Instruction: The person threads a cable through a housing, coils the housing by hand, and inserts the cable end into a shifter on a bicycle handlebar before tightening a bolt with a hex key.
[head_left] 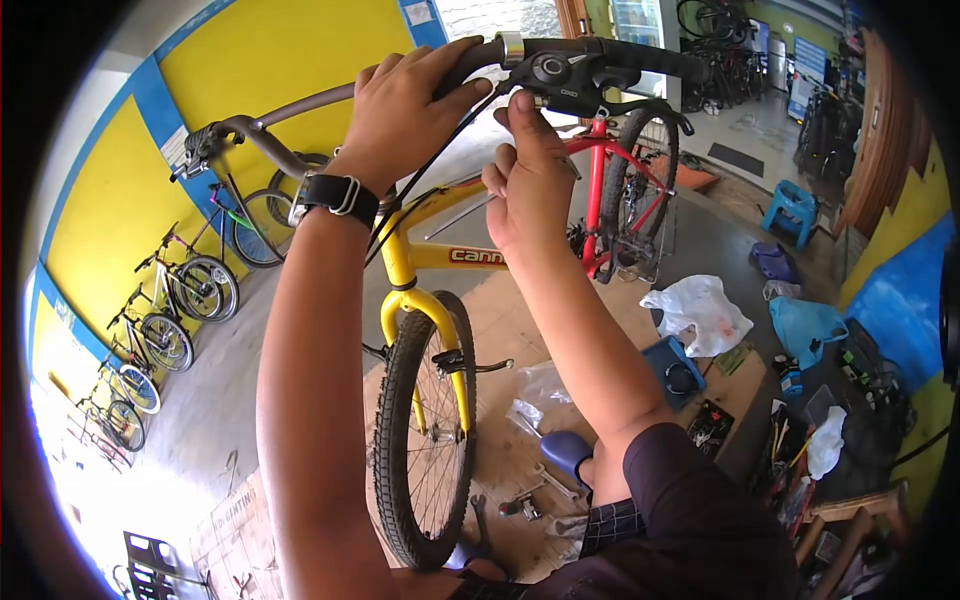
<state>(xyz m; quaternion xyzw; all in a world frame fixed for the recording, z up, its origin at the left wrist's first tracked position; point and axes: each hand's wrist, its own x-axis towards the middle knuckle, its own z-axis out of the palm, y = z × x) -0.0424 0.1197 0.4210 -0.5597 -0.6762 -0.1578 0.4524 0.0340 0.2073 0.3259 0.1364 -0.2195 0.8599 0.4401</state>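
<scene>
A yellow bicycle [398, 262] has a dark handlebar [330, 97] with a black brake-and-shift lever unit [565, 80] on it. My left hand [405, 110], with a black-strapped watch at the wrist, is closed over the handlebar beside a silver ring [511, 48]. Just under the lever unit is my right hand [537, 170], its fingers curled and its thumb up against the unit's underside. A thin metal rod [458, 219] sticks out of this hand to the lower left. Black cables run down from the lever unit past my left wrist.
Behind stands a red bicycle [597, 190]. Wrenches [555, 482], a blue tray [672, 372] and a white plastic bag [700, 312] lie on the floor at the right. A blue stool [790, 212] is farther back. More bicycles line the yellow wall [270, 60] at the left.
</scene>
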